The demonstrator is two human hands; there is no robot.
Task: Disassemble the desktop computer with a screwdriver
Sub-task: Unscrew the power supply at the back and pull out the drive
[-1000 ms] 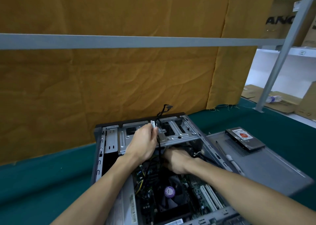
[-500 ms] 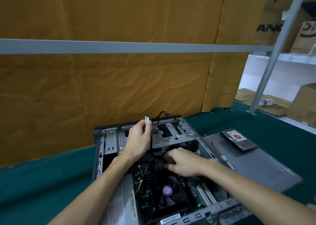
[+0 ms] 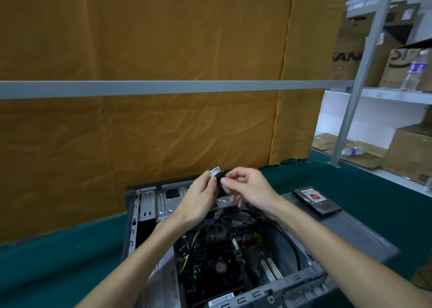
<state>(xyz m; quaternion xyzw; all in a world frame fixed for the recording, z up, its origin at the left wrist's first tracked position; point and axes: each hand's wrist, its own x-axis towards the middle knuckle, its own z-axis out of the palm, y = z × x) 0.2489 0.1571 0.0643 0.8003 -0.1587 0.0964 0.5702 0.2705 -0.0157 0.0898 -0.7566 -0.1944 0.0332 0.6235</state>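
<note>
The open desktop computer case (image 3: 131,216) lies on its side on the green table, its motherboard (image 3: 224,261) and CPU fan (image 3: 221,266) exposed. Above the drive cage (image 3: 167,202), my left hand (image 3: 198,200) grips a black cable with a white-labelled connector (image 3: 216,173) at its top. My right hand (image 3: 250,188) meets it from the right, thumb and forefinger pinching the same cable just below the label. The cable drops between my wrists into the case. No screwdriver is visible.
The removed side panel (image 3: 346,233) lies right of the case with a hard drive (image 3: 316,201) on it. A mustard cloth (image 3: 140,144) hangs behind a grey rail (image 3: 163,88). Shelving with cardboard boxes (image 3: 409,153) stands at the right.
My right hand has come up out of the case and taken hold of the cable next to my left hand. My left hand has lifted the connector higher. The camera has tilted upward.
</note>
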